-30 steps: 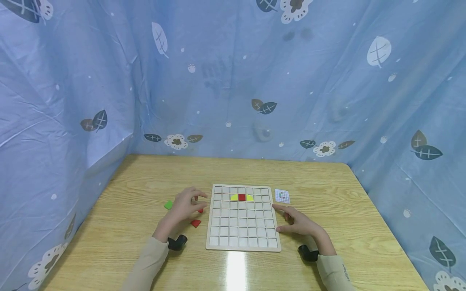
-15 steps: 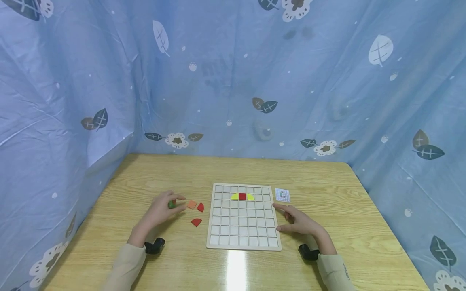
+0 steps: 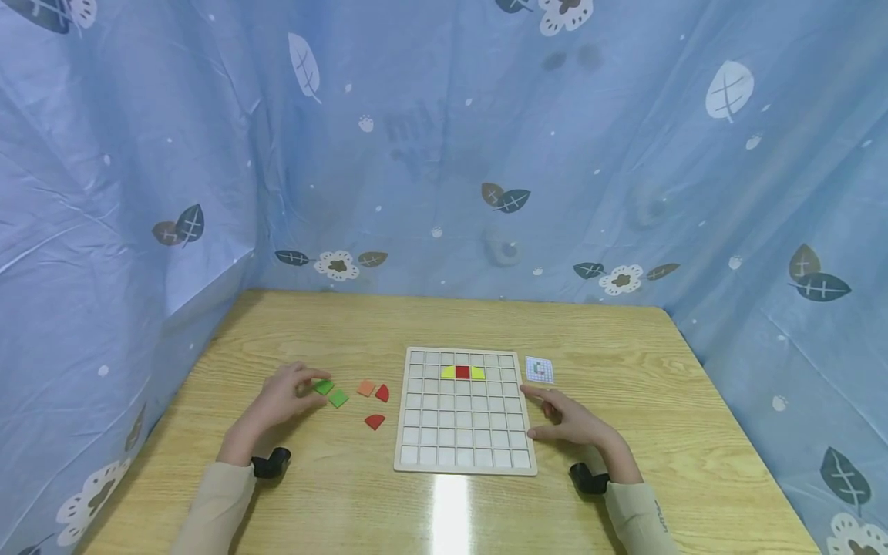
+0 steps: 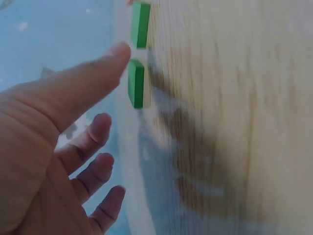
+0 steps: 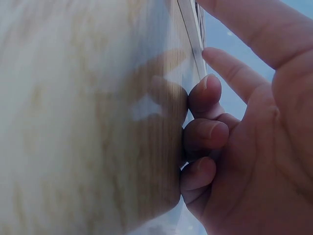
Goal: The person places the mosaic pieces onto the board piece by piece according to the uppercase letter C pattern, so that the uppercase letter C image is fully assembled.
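In the head view my left hand [image 3: 286, 395] is low over the table, thumb and index finger parted around the left one of two green square tiles [image 3: 323, 387]. The left wrist view has the thumb close by a green tile [image 4: 136, 84], with nothing visibly pinched; the index fingertip is hidden there. My right hand [image 3: 572, 422] rests at the right edge of the white grid board [image 3: 454, 441], thumb and index finger touching its rim, the other fingers bent on the table. A red square tile [image 3: 462, 372] sits in the board between two yellow quarter-round tiles [image 3: 449, 373].
An orange square tile [image 3: 365, 388] and two red quarter-round tiles [image 3: 375, 422] lie between the green tiles and the board. A small printed grid card [image 3: 539, 369] lies right of the board. A blue patterned curtain [image 3: 444, 154] hangs around the wooden table [image 3: 333, 493].
My left hand has moved left, away from the orange and red tiles to the green ones. Both green tiles now show in the head view. The right hand has stayed at the board.
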### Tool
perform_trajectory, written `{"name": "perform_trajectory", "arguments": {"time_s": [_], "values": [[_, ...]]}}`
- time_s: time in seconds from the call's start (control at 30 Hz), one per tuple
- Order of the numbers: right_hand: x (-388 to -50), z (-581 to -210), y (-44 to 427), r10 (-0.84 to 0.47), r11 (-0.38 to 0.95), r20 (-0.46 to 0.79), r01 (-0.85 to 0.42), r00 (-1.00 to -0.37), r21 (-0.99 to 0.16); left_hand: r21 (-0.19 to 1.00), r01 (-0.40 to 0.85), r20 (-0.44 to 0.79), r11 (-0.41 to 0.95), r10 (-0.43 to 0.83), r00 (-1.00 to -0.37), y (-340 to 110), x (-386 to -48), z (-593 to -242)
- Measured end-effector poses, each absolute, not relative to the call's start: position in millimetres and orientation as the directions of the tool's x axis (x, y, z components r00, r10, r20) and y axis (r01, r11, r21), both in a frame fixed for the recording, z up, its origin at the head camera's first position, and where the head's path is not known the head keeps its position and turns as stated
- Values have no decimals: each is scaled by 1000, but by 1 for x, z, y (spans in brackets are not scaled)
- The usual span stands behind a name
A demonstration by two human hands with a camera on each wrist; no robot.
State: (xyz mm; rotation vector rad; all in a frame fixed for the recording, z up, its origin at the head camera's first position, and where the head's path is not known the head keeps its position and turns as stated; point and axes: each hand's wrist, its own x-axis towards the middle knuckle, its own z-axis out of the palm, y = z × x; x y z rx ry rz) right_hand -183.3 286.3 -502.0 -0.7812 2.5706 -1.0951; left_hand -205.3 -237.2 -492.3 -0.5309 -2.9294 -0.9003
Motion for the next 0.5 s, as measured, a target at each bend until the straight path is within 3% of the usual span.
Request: {"name": "perform_trajectory", "arguments": {"time_s": [0.5], "values": [[-183, -499, 285, -552, 566, -19, -358, -834, -743, 488, 330, 107, 808, 319, -942, -246, -213, -494]]}}
